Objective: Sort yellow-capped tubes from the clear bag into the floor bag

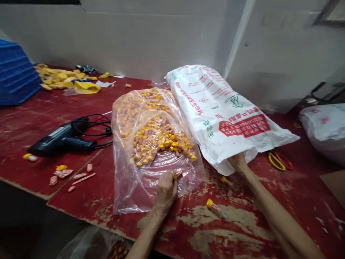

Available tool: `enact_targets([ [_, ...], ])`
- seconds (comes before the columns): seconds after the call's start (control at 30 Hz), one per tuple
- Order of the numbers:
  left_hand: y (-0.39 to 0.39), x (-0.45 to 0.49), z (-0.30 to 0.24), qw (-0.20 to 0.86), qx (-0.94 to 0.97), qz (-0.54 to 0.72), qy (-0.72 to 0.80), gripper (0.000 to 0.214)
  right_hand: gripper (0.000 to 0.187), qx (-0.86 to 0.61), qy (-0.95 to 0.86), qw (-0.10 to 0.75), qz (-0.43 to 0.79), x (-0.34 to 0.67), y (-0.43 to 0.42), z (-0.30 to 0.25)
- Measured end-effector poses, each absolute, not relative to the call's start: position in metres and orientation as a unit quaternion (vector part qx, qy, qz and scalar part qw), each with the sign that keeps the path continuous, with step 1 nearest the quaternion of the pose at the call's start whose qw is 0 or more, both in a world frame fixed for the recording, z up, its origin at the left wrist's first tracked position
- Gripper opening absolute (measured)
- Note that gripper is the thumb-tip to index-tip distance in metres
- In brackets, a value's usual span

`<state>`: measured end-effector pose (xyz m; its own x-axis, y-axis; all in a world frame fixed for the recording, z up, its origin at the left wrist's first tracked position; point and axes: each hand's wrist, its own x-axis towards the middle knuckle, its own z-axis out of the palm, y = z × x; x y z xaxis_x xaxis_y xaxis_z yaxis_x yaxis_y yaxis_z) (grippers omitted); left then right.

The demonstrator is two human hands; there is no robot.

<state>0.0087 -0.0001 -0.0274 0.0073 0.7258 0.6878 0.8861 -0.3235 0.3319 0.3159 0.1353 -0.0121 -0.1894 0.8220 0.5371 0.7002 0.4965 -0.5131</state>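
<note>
A clear bag [129, 192] of little yellow-topped tubes [159, 140] lies mid-frame on a red table [54, 108]. The left hand [165, 189], low in the middle, holds one tube [179, 175]. Right of the middle, the right hand [237, 160] is mostly hidden in a big white sack [212, 115]. A blue bin [17, 72] sits upper left.

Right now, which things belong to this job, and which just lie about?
Likely the job: yellow-capped tube in your left hand; clear bag of tubes; white sack, mostly hiding your right hand.
Likely lying about: black tool, blue crate.
</note>
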Motion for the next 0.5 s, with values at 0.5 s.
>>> enact_targets([
  [0.5,-0.078,0.112,0.002,-0.421,-0.524,-0.561,-0.483,0.021,0.037,-0.467,-0.71,0.379,0.367,0.309,-0.047,0.0],
])
